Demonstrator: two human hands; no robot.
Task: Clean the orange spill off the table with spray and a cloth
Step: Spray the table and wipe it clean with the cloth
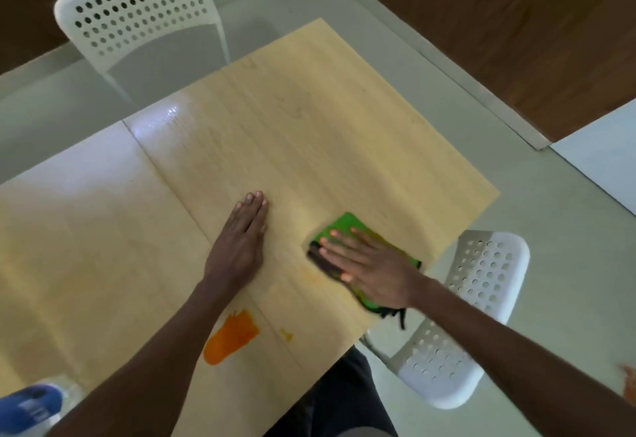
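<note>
A green cloth (347, 225) with a dark edge lies on the light wooden table (309, 120) near its right edge. My right hand (368, 263) presses flat on the cloth, fingers straight and spread. My left hand (246, 230) rests flat on the bare table to the left of the cloth, fingers together. An orange spill (230, 337) sits on the table near me, beside my left forearm, with a small orange speck (285, 334) to its right and a faint smear by the cloth. The spray bottle's blue top (31, 405) shows at the bottom left corner.
A white perforated chair (137, 13) stands at the table's far side. Another white chair (481, 299) stands at the right, close to my right arm. Pale floor surrounds the table, and a dark wooden wall runs along the back.
</note>
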